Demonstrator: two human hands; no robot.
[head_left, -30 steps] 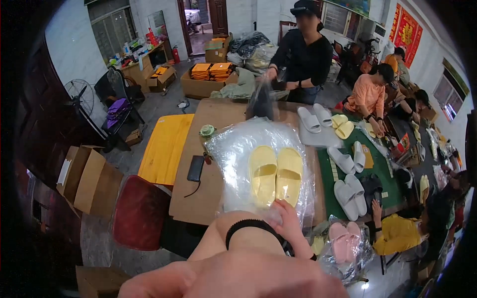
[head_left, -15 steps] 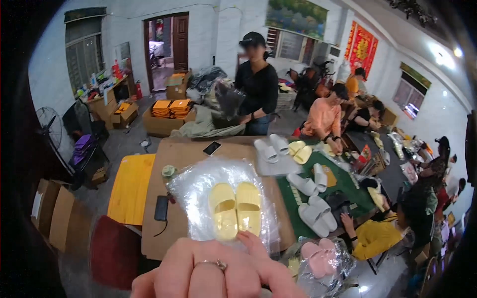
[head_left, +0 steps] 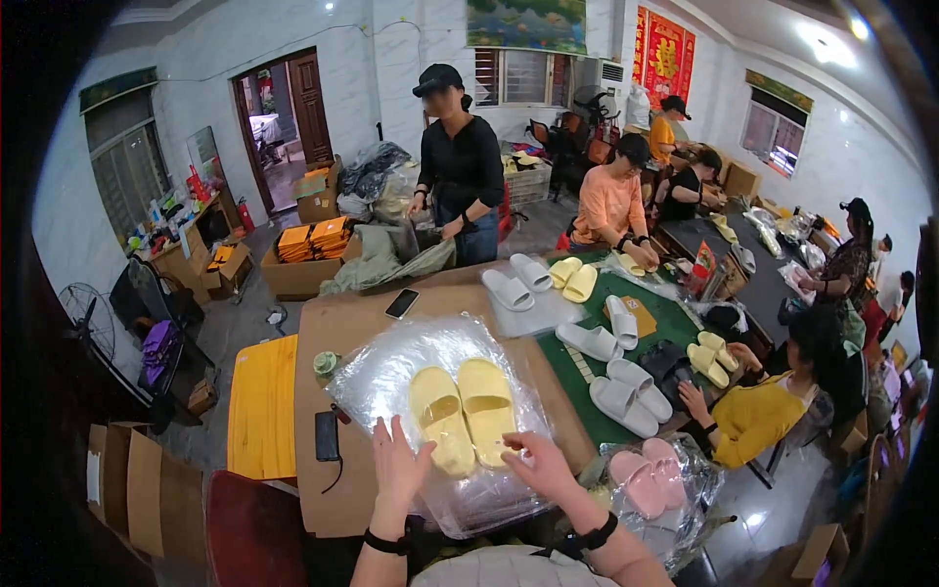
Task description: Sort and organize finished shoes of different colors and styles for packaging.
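A pair of pale yellow slippers [head_left: 462, 411] lies side by side on a stack of clear plastic bags [head_left: 377, 362], toes pointing away from me. My left hand [head_left: 399, 464] hovers by the left slipper's near end, fingers spread and holding nothing. On the other side, my right hand [head_left: 541, 464] has its thumb and forefinger apart, close to the right slipper's near end. Whether those fingertips touch it I cannot tell. Black bands circle both wrists.
Grey slippers [head_left: 626, 396] and more yellow ones stand on a green mat [head_left: 558, 377] to the right. Bagged pink slippers [head_left: 648, 477] sit near right. A phone [head_left: 401, 303], a black device [head_left: 327, 436] and a tape roll [head_left: 325, 363] edge the brown table. Co-workers sit or stand around.
One hand that was large and close in front of the view has dropped down, and both hands now flank the slippers. The view has shifted. Across the table, the standing person's hands have moved.
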